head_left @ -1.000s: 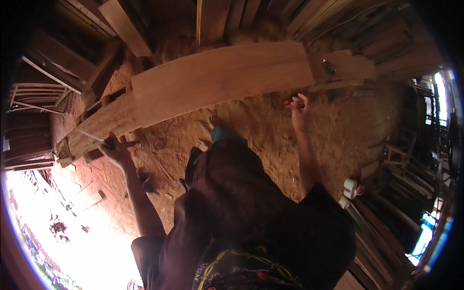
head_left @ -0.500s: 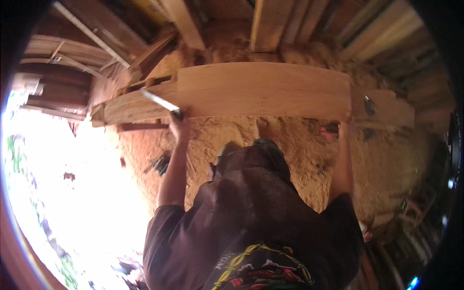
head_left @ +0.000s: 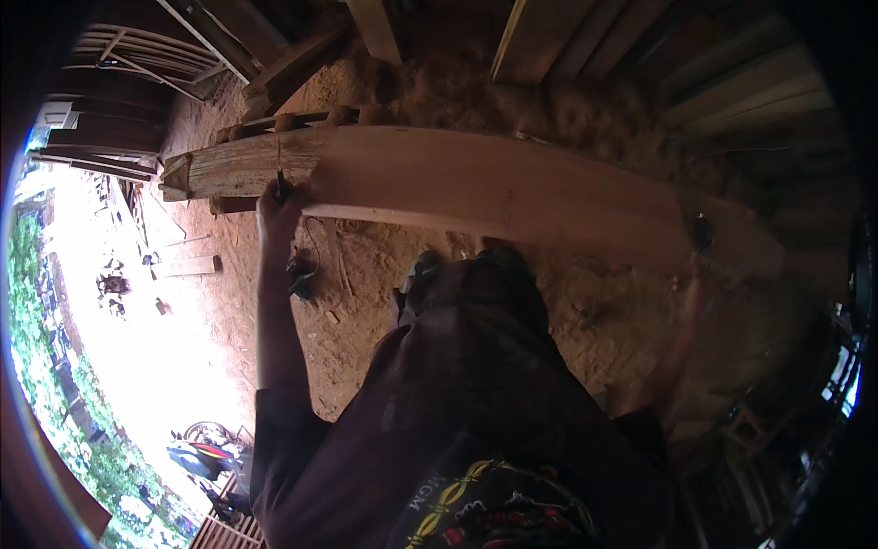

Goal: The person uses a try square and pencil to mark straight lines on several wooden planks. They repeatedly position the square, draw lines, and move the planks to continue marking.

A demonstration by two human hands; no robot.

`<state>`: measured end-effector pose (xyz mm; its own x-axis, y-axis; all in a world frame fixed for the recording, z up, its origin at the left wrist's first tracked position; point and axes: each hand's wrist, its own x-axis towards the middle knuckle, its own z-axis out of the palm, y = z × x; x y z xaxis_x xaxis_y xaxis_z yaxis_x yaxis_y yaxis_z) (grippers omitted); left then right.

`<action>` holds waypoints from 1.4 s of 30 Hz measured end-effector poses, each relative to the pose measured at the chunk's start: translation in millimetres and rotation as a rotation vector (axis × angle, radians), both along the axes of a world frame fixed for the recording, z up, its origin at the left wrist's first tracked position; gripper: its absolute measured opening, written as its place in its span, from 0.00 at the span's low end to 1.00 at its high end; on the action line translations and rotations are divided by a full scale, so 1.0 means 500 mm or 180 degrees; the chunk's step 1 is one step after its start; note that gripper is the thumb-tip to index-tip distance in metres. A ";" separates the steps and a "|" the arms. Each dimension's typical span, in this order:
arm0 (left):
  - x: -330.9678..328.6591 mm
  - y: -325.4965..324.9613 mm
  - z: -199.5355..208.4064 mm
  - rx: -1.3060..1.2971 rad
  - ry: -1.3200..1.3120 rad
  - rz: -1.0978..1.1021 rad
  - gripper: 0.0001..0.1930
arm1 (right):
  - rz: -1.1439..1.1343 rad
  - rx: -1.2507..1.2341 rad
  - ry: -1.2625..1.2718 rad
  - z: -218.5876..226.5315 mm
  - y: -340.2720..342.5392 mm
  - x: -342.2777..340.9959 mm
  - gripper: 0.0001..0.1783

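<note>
A wide, smooth reddish-brown wooden board [head_left: 476, 183] lies along a longer, rougher beam [head_left: 229, 169], slanting down toward the right. My left hand [head_left: 279, 203] is at the board's left end, closed on a tool with a dark handle [head_left: 281, 188]. Its thin metal blade [head_left: 279, 154] points away from me and looks edge-on. My right hand [head_left: 692, 277] grips the near edge of the board's right end; dim light partly hides its fingers. Just beyond that hand, a small dark object [head_left: 702, 231] rests by the board's end.
Sawdust-covered ground [head_left: 366, 274] surrounds my feet. A dark object [head_left: 300, 276] lies on it below my left forearm. Upright planks [head_left: 549, 41] stand at the far side, and stacked timber [head_left: 101, 142] is at the far left. A motorbike [head_left: 206, 453] stands in the bright area, lower left.
The board has tilted, its right end coming nearer me, and looks larger. My left hand has shifted left, and the metal blade has swung from slanting left to nearly straight away from me.
</note>
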<state>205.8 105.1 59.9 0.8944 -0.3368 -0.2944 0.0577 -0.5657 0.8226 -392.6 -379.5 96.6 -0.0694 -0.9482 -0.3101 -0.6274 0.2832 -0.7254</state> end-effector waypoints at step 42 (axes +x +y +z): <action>-0.131 0.073 -0.207 -0.0313 -0.0530 0.0375 0.08 | -0.0237 0.0309 -0.0420 -0.152 0.044 -0.090 0.35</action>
<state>140.1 141.7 -43.5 0.9627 -0.2470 -0.1104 -0.0225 -0.4799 0.8770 -437.7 -357.6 20.6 -0.0910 -0.9071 -0.4110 -0.5031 0.3981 -0.7671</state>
